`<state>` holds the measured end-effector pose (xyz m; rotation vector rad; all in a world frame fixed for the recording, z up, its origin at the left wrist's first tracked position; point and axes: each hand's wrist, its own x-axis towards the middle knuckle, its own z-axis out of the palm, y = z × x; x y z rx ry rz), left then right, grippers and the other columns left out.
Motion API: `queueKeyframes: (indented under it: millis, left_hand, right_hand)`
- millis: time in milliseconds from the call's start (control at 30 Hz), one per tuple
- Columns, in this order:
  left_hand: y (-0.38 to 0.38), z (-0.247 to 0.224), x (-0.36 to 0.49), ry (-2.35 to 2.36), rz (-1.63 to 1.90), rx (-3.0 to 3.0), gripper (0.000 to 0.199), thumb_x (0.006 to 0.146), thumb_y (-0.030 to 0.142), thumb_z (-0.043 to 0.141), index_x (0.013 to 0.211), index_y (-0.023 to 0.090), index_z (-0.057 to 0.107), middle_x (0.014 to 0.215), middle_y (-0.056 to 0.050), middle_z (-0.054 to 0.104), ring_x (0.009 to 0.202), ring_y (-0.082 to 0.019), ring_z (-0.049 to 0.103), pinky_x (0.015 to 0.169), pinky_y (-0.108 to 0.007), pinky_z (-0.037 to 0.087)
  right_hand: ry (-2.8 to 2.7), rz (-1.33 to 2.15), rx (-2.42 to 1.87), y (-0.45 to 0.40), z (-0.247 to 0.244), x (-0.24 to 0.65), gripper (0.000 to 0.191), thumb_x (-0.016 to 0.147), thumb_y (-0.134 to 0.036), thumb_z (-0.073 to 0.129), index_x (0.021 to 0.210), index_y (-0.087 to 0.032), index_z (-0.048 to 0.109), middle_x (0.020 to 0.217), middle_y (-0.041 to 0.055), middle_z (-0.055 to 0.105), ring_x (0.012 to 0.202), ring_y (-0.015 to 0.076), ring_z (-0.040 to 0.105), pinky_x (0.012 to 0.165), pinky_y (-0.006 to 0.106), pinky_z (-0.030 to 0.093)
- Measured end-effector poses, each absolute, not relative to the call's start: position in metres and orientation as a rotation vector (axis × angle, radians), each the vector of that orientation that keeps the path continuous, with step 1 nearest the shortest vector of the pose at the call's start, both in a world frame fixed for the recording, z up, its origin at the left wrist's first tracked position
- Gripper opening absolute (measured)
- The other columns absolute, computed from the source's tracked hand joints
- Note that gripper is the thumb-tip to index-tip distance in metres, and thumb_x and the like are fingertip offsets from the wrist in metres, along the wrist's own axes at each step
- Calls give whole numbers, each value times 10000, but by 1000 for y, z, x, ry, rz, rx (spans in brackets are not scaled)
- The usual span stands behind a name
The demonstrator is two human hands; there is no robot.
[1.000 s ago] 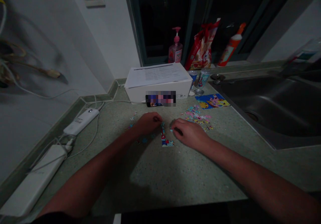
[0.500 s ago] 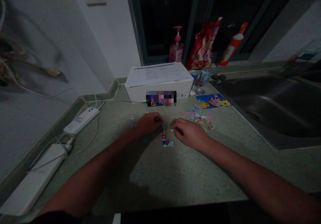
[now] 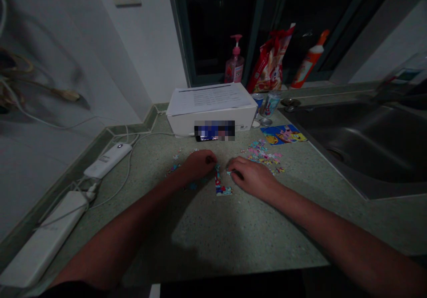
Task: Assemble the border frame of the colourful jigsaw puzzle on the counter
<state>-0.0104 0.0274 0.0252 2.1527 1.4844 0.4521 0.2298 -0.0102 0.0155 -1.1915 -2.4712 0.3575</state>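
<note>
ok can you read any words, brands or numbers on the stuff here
Nothing can be quoted; no text is legible.
Printed sheet on the white box: lines of text, too small to read.
Pink pump bottle: label too blurred.
Drink cans: too blurred.
White power strip: small marking, too small.

Dim, shadowy light, with warped, blurred frame edges.
</note>
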Motion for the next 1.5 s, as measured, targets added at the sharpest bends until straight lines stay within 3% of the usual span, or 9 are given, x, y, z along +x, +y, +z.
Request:
queueKeyframes:
  millis: [400, 667, 1000, 1500]
  left_hand:
    - [22, 27, -9, 1457, 364, 2321, 226, 896, 169, 634, 1035, 199, 809, 1020, -75, 772, 947, -238, 704, 884, -355, 534]
    - [22, 26, -9, 1454, 372, 2325, 233, 898, 163, 626, 1017, 223, 816, 1031, -60, 778, 973, -234, 706, 919, -355, 534]
    - [21, 28, -8, 1451, 357, 2342, 253, 899, 152, 618, 1040, 201, 822, 1045, -86, 780, 991, -259, 712, 925, -378, 528]
    - [20, 26, -7, 1484, 365, 2357, 195, 865, 160, 665, 990, 210, 807, 972, -55, 758, 897, -219, 688, 860, -340, 527]
  right_hand:
    - [-2544, 284, -938, -21, 25, 224, 196, 1037, -208, 570, 1076, -232, 760, 1161, 77, 750, 1090, 260, 676, 940, 427, 541]
    - [-2622, 314, -747, -28, 23, 219, 216, 1022, -232, 633, 1194, -259, 760, 1293, 86, 742, 1218, 264, 659, 1044, 475, 517]
    - [-2670, 345, -741, -28, 24, 219, 226, 1054, -241, 595, 1220, -233, 748, 1239, 83, 756, 1208, 256, 666, 1056, 451, 529]
    - [-2669, 317, -730, -27, 23, 219, 228, 1049, -231, 601, 1214, -226, 758, 1221, 83, 762, 1163, 255, 679, 1026, 455, 545]
